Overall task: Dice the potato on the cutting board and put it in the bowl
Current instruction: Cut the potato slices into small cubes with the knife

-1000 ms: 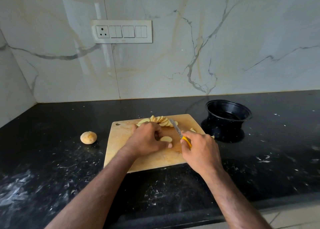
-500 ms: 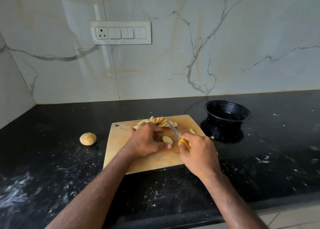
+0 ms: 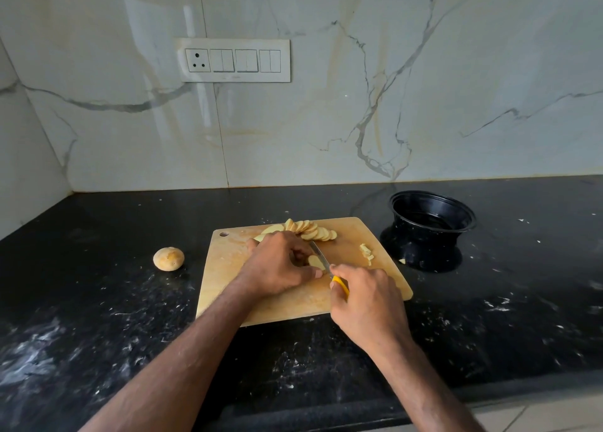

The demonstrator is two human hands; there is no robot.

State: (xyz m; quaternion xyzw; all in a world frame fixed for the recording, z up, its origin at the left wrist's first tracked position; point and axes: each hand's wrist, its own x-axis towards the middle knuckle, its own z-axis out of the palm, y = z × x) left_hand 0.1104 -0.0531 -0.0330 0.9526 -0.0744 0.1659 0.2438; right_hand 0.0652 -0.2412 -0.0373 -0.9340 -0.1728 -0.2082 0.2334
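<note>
slice (image 3: 315, 262): a thin, pale round of potato lying flat in the middle of the board (image 3: 228, 268). I think it is light, firm and a bit wet, so it may slide under the knife.
where to hold: press down on the flat top, well back from the blade. The edges are too thin to pinch well.
left hand (image 3: 277, 268): its fingers (image 3: 298, 257) are curled over the slice and hold it down, and the thumb tip sits by the near edge.
knife (image 3: 321, 258): the thin blade rests across the slice, right beside the left fingertips. The handle is yellow.
right hand (image 3: 365, 297): its fingers are wrapped tight round the yellow handle.
row of slices (image 3: 310, 231): more rounds lean on each other at the far edge of the board, not yet cut small.
cut bits (image 3: 367, 253): a small pile lies on the right side of the board, apart from the hands. One tiny bit (image 3: 402, 261) lies on the worktop (image 3: 98, 301) by the bowl.
bowl (image 3: 430, 222): black, to the right of the board. I cannot see any potato in it.
whole potato (image 3: 168, 258): sits alone on the worktop, left of the board.
what is new: a second ago the blade was just to the right of the slice. Now it has moved left onto it. The left hand has kept its place, and the pile of bits on the right shows more plainly now.
</note>
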